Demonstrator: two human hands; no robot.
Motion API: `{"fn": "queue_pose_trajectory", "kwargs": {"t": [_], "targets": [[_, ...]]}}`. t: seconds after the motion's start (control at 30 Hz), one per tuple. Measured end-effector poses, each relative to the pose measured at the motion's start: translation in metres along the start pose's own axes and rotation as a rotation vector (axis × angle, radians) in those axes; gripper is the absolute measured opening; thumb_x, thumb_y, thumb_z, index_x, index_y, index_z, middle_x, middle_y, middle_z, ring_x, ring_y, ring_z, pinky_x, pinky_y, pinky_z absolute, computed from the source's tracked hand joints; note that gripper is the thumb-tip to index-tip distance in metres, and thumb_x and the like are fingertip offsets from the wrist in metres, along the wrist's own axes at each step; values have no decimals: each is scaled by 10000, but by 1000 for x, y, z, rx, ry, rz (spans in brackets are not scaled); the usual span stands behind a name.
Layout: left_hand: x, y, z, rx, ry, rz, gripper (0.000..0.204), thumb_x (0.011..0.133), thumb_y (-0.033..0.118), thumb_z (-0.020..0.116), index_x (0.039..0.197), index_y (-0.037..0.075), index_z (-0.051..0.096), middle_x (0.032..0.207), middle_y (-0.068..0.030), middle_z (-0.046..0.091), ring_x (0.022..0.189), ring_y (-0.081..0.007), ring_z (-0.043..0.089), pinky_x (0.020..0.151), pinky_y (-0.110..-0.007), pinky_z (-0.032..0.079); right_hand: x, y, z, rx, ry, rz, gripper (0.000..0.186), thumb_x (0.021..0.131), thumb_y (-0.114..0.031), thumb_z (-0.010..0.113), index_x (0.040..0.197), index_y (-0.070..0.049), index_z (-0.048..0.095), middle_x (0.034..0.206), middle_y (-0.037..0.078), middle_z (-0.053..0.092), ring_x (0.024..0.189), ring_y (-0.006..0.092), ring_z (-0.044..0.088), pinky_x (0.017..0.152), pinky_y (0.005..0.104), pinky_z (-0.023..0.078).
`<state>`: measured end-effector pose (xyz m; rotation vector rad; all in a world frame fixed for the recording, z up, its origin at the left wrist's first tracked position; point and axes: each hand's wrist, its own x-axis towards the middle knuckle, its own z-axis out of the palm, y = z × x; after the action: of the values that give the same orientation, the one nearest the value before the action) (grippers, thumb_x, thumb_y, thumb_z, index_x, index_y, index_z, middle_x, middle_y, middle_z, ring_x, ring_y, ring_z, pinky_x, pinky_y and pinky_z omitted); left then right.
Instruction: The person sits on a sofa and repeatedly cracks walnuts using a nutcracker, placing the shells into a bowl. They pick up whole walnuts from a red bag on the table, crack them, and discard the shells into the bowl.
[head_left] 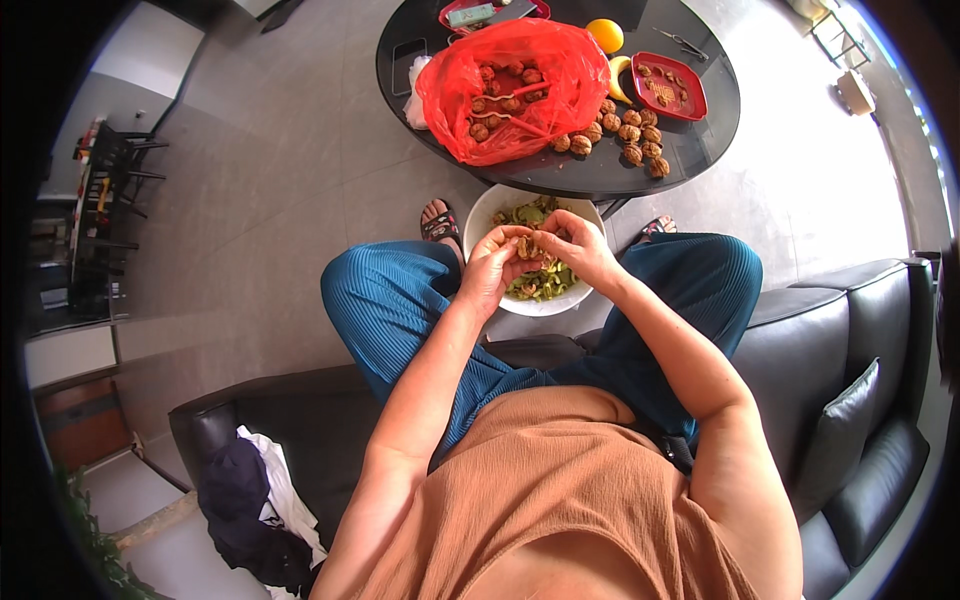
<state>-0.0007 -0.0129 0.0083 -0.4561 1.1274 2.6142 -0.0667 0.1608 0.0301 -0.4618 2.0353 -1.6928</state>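
Over a white bowl (478, 222) between my knees, my two hands are brought together at the fingertips. My left hand (490, 262) is closed around a cracked walnut (527, 248), holding it from the left and below. The fingers of my right hand (578, 246) pinch at the same walnut from the right. In the bowl lie yellow-green and brown scraps (545, 285), partly hidden under my hands. Beyond them, several whole walnuts (632, 135) rest near the front edge of a round black table (560, 182).
A red plastic bag (570, 70) with walnuts inside stands on the table. Around it are an orange (605, 36), a banana (619, 80), a red tray (690, 98) with small pieces, and a metal tool (684, 45). I sit on a black sofa (790, 370) with clothes (255, 500) at its left.
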Motion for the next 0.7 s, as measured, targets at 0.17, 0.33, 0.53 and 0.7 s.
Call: {"fn": "queue_pose_trajectory", "kwargs": {"t": [0.17, 0.33, 0.53, 0.7], "targets": [[-5, 11, 13, -77, -15, -22, 233, 1018, 178, 460, 1146, 22, 576, 1063, -96, 638, 919, -201, 664, 839, -340, 574, 0, 0, -1, -36, 4, -1, 254, 901, -248, 666, 888, -3, 602, 742, 30, 604, 665, 72, 536, 587, 250, 451], [0, 2, 4, 33, -40, 9, 275, 1001, 244, 511, 1141, 16, 575, 1069, -100, 642, 921, -220, 668, 859, -365, 566, 0, -2, 0, -73, 23, -13, 258, 905, -253, 653, 886, -2, 600, 731, 42, 598, 678, 77, 532, 599, 253, 445], [-6, 11, 12, -33, -46, -24, 290, 996, 231, 517, 1170, 7, 573, 1068, -105, 648, 924, -214, 668, 853, -350, 567, 3, 9, -2, 11, 36, 29, 277, 912, -274, 637, 882, 0, 601, 722, 32, 579, 696, 83, 518, 611, 261, 433], [-6, 14, 13, -71, -72, -35, 272, 972, 197, 564, 1173, 15, 571, 1057, -89, 648, 923, -191, 665, 858, -329, 561, 6, 14, 0, 100, 35, 58, 305, 916, -300, 636, 879, 1, 610, 724, 19, 579, 691, 83, 515, 608, 258, 428]]}}
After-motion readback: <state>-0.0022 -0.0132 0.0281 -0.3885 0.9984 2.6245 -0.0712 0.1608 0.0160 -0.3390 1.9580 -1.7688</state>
